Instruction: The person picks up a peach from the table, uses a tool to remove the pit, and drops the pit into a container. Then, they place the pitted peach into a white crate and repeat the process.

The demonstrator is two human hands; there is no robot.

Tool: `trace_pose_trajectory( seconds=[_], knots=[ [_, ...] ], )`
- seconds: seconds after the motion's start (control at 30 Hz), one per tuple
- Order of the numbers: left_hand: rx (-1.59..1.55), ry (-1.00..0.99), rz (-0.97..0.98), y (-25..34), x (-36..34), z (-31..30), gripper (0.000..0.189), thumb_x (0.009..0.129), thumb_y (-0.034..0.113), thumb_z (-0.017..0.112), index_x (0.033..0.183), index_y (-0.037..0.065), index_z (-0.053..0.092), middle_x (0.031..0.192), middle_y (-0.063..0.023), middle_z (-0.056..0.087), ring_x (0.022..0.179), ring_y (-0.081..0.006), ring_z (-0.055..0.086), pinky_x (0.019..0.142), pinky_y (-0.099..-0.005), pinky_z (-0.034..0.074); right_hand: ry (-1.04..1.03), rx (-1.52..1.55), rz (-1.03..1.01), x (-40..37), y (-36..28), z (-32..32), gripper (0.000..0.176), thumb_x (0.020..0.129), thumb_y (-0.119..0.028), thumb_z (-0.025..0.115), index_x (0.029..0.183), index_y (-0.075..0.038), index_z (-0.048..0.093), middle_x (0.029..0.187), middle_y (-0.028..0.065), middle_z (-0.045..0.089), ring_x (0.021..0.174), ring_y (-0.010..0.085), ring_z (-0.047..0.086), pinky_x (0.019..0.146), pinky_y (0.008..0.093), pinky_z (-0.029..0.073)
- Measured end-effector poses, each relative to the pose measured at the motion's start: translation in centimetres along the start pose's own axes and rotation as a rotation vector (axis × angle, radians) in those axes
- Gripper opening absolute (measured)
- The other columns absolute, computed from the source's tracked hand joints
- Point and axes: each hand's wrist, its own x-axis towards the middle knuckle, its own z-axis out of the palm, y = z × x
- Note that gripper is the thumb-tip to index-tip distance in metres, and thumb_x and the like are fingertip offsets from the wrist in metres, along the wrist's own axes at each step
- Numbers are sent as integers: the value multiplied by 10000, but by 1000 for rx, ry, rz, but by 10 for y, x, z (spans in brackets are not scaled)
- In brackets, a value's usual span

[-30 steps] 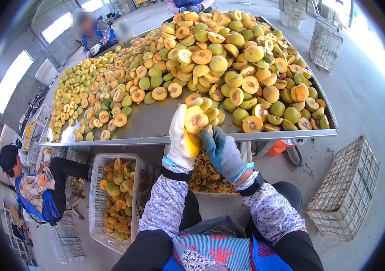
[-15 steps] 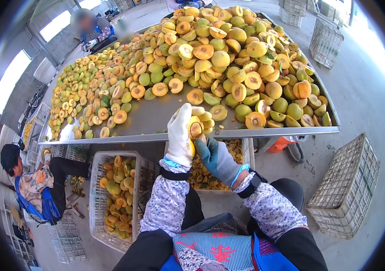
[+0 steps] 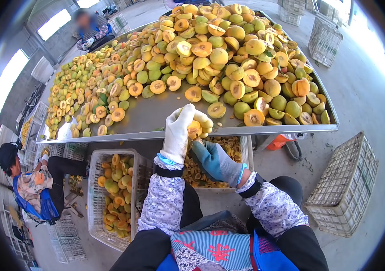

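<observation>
My left hand (image 3: 178, 133), in a white glove, is closed around a yellow peach half (image 3: 194, 129) just in front of the table's near edge. Just below the fruit is my right hand (image 3: 222, 161), in a teal and grey glove with its fingers curled. A small brownish tip shows at those fingers, but I cannot make out what it is. Beneath both hands stands a crate (image 3: 248, 158) of peach scraps and cut pieces. A large heap of halved peaches (image 3: 210, 58) covers much of the metal table (image 3: 156, 110) ahead.
A white crate (image 3: 94, 198) of peach halves stands left of my legs. An upturned crate (image 3: 343, 185) is on the floor at right, another (image 3: 325, 41) farther back. One co-worker (image 3: 34, 180) sits at left, another (image 3: 93, 34) at the table's far left.
The right hand has dropped slightly away from the peach half. My left hand still grips the fruit and has turned a little. The whole view has shifted slightly.
</observation>
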Motion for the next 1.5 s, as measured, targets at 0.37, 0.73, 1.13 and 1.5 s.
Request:
trace_pose_trajectory(
  seconds=[0.37, 0.73, 1.13, 1.5],
  knots=[
    [-407, -29, 41, -13, 0, 7, 415, 1059, 414, 445, 832, 80, 542, 776, -140, 613, 674, -277, 614, 589, -403, 512, -256, 405, 316, -15, -27, -1, 565, 1017, -662, 401, 781, -157, 494, 531, -50, 361, 375, 80, 293, 354, 239, 257],
    [-155, -278, 126, -10, 3, -2, 383, 1061, 387, 453, 814, 113, 557, 800, -96, 596, 685, -267, 618, 585, -408, 533, -513, 641, 373, -13, -14, -11, 519, 1031, -601, 411, 868, -144, 595, 555, -51, 387, 398, 63, 329, 355, 232, 263],
    [1069, 866, 182, 39, -55, -142, 415, 930, 292, 644, 1189, -29, 688, 1028, -135, 755, 917, -201, 710, 870, -327, 536, 183, -869, -117, -16, 0, -25, 379, 990, -381, 587, 1013, -21, 702, 870, 259, 687, 836, 457, 664, 740, 517, 527],
    [1463, 160, 4, -17, 127, -16, 676, 858, 436, 673, 1443, 136, 522, 1275, -180, 677, 1216, -328, 624, 1025, -407, 482, 146, -715, -142, -12, 6, -28, 404, 1008, -401, 550, 1039, -26, 696, 857, 273, 684, 855, 472, 656, 751, 524, 520]
  ],
)
